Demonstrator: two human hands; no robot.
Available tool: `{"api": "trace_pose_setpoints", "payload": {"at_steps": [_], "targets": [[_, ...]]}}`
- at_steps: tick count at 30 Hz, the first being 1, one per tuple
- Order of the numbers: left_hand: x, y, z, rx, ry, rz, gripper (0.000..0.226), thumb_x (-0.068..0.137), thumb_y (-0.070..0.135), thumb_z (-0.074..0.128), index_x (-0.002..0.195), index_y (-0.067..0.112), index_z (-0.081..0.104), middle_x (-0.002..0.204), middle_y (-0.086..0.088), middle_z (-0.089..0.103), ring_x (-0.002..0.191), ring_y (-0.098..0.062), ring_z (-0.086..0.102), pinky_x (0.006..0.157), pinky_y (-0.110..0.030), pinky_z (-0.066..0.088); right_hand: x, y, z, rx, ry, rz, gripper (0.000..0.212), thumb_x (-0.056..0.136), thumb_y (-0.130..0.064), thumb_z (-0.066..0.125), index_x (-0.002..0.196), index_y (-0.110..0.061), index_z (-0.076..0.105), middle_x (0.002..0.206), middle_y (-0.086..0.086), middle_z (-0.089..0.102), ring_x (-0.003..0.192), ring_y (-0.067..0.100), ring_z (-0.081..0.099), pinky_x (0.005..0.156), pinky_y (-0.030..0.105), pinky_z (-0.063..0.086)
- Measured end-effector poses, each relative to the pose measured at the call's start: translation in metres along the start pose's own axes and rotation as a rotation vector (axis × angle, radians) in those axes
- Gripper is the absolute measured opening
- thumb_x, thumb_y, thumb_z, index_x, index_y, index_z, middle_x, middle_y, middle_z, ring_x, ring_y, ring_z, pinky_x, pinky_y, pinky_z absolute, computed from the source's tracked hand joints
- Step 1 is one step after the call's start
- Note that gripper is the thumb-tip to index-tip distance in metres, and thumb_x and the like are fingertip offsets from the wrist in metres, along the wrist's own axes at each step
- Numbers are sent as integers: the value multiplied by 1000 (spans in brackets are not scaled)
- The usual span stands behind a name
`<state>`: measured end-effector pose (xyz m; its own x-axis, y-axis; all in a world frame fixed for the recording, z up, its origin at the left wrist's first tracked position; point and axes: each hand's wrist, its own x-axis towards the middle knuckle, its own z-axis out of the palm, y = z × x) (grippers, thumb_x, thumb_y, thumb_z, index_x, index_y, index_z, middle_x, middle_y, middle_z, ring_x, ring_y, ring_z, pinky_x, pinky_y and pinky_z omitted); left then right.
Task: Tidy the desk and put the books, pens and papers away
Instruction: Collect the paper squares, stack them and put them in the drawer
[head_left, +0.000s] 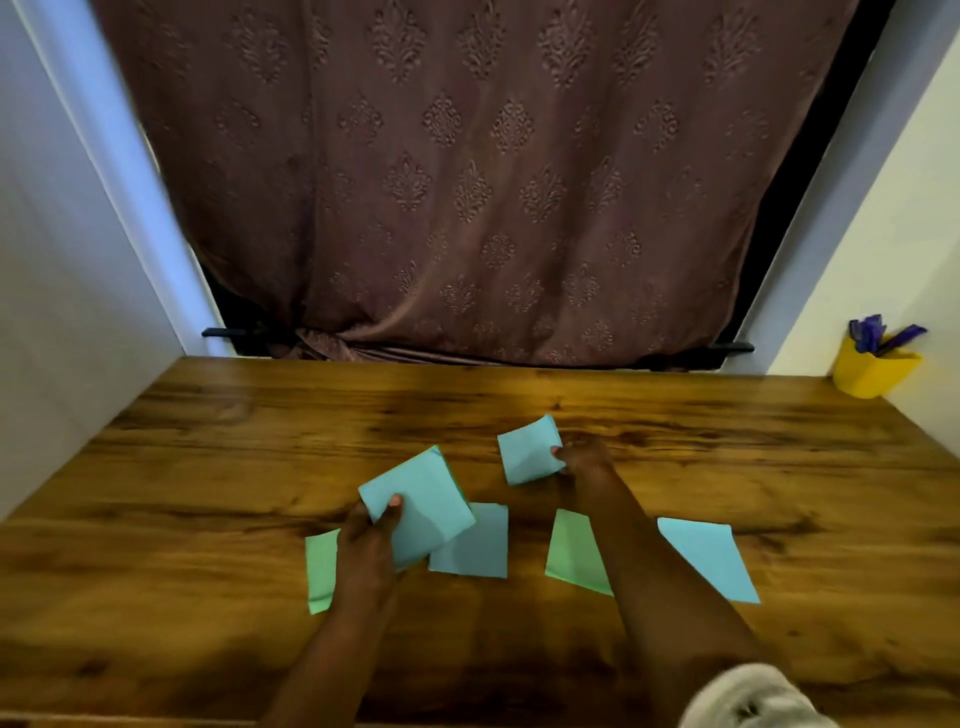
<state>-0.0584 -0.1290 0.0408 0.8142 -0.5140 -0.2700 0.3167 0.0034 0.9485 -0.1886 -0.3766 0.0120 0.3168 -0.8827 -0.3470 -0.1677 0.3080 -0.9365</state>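
Now, left hand (366, 540): grips stack (426, 499).
Right hand (584, 462): pinches sheet (527, 452), 2 o'clock of stack.
Tip: square it onto stack.

I count six squares of paper in the lower middle of the frame: four blue papers (426, 509) (527, 452) (475, 545) (711, 558) and two green papers (319, 571) (571, 551). At the right edge is one yellow cup (872, 374) of purple pens (867, 332), too bunched to count. One wooden desk (208, 467), one curtain (467, 182).

No legible text, labels, numbers or signs on anything in view.
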Motion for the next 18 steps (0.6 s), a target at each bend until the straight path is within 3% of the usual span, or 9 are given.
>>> {"api": "trace_pose_setpoints", "payload": {"at_steps": [2, 4, 6, 9, 12, 15, 18], "targets": [[-3, 5, -7, -27, -9, 9, 30, 91, 21, 58, 119, 10, 54, 115, -18, 57, 99, -38, 55, 60, -33, 45, -47, -22, 16, 20, 77, -62, 32, 79, 4, 67, 61, -15, 49, 67, 2, 53, 64, 16, 51, 76, 34, 45], [-3, 9, -16, -55, -26, 5, 25, 91, 17, 58, 114, 9, 54, 112, -18, 57, 96, -36, 55, 66, -37, 48, -87, -27, 37, 134, 78, -134, 39, 77, 11, 66, 59, -13, 43, 66, 2, 51, 64, 14, 47, 69, 30, 43], [-4, 11, -30, -121, -66, -43, 30, 90, 16, 59, 118, 6, 54, 114, -19, 59, 101, -38, 56, 72, -42, 51, -128, -18, 57, 98, -12, -155, 29, 78, 4, 68, 67, -13, 49, 68, 1, 56, 65, 12, 51, 59, 25, 41], [-5, 17, -56, -183, -74, -81, 34, 88, 18, 61, 120, 8, 56, 117, -17, 60, 103, -38, 57, 66, -38, 50, -182, -1, 89, 41, -87, -184, 17, 82, -8, 70, 82, -16, 54, 72, -4, 60, 66, 9, 54, 52, 20, 39], [-9, 27, -95, -211, -56, -79, 32, 89, 16, 59, 121, 11, 54, 117, -17, 59, 98, -34, 56, 71, -39, 49, -220, 8, 130, 76, -122, -197, 15, 83, -8, 69, 91, -16, 59, 83, -3, 66, 74, 9, 60, 55, 17, 44], [-16, 39, -137, -236, -51, -77, 29, 91, 14, 58, 119, 11, 53, 100, -10, 60, 86, -26, 57, 67, -35, 49, -250, 14, 171, 65, -161, -235, 15, 85, -8, 66, 98, -13, 61, 88, 0, 68, 78, 10, 62, 57, 15, 46], [-21, 54, -177, -230, -68, -45, 17, 91, 13, 57, 108, 15, 55, 90, -6, 60, 77, -23, 56, 64, -34, 48, -276, 20, 214, 32, -187, -250, 11, 88, -8, 62, 93, -18, 62, 88, 1, 69, 76, 11, 63, 58, 20, 50]]}}
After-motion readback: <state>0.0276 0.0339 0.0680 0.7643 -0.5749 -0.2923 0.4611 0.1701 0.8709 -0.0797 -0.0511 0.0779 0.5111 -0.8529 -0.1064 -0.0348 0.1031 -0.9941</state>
